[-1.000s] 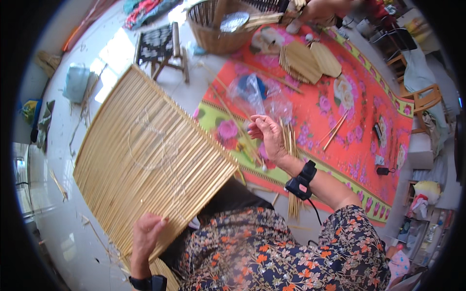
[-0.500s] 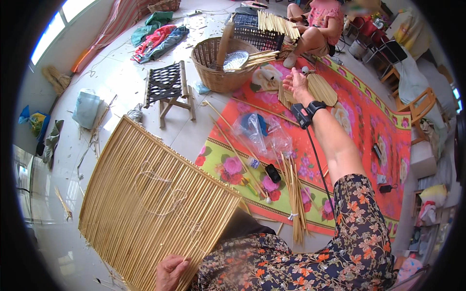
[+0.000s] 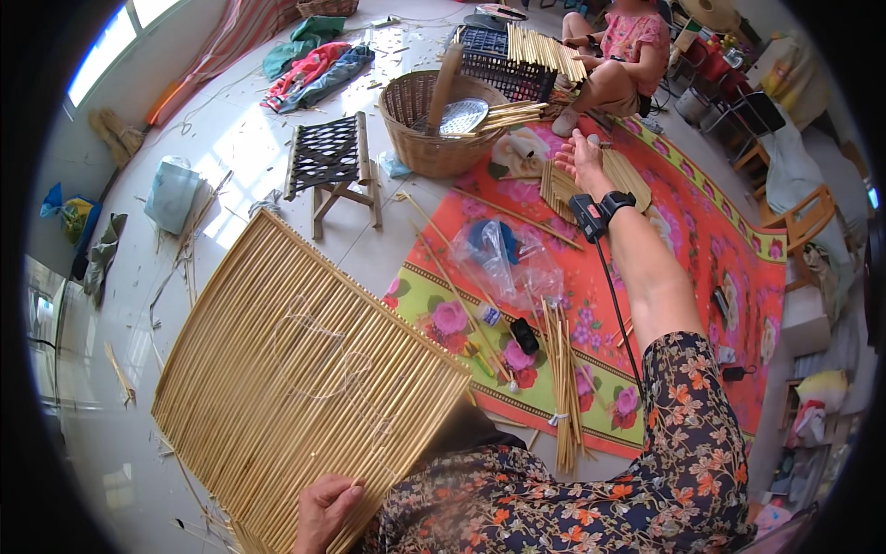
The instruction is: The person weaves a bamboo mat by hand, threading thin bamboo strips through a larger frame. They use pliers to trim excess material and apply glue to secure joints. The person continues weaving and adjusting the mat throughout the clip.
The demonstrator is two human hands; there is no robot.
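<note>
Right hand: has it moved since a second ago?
Yes. The right hand went from beside the loose stick bundle out across the mat, now reaching near the wicker basket, fingers open.

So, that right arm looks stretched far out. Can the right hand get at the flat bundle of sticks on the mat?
Probably yes: the right hand hovers open right over the flat bundle of sticks on the red mat, with nothing between them.

A crumpled clear plastic bag (image 3: 506, 261) with something blue inside lies on the red flowered mat, well below the right hand's fingertips (image 3: 580, 140). A pale blue-green plastic sack (image 3: 173, 192) stands on the white floor, far above the left hand's fingers (image 3: 343, 494).
</note>
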